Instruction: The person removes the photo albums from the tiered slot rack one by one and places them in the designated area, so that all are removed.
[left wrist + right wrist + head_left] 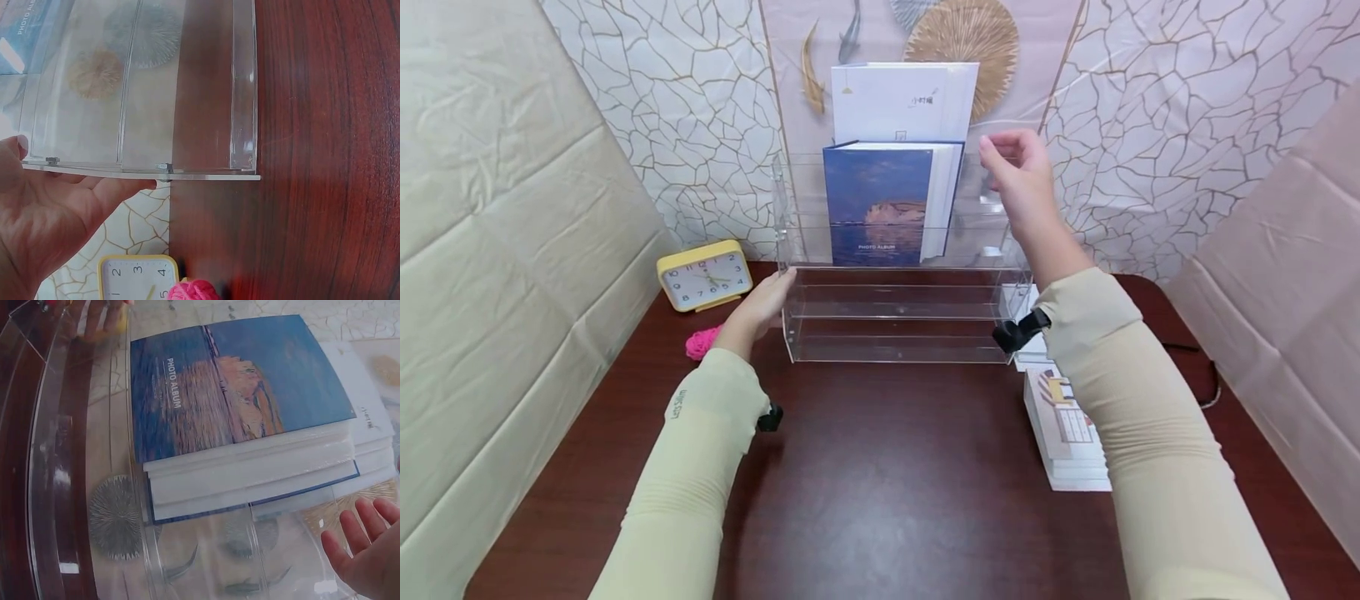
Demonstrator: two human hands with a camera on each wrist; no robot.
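A clear acrylic rack [898,361] with several tiers stands on the table. A blue photo album [876,200] with a sea-cliff picture stands upright in an upper tier, and a white album [880,100] stands behind it. My left hand [765,302] grips the rack's left side panel; the left wrist view shows the thumb on one side of the panel and fingers on the other. Raised at the rack's upper right, my right hand [1022,171] is beside the albums. Its fingers [357,534] are loosely bent with nothing between them.
A yellow alarm clock [706,277] and a pink crocheted piece [702,342] lie left of the rack. Stacked white books [1067,433] sit at the right, partly behind my right sleeve. A black cable [1216,383] runs along the right. Patterned cloth [700,125] hangs close behind.
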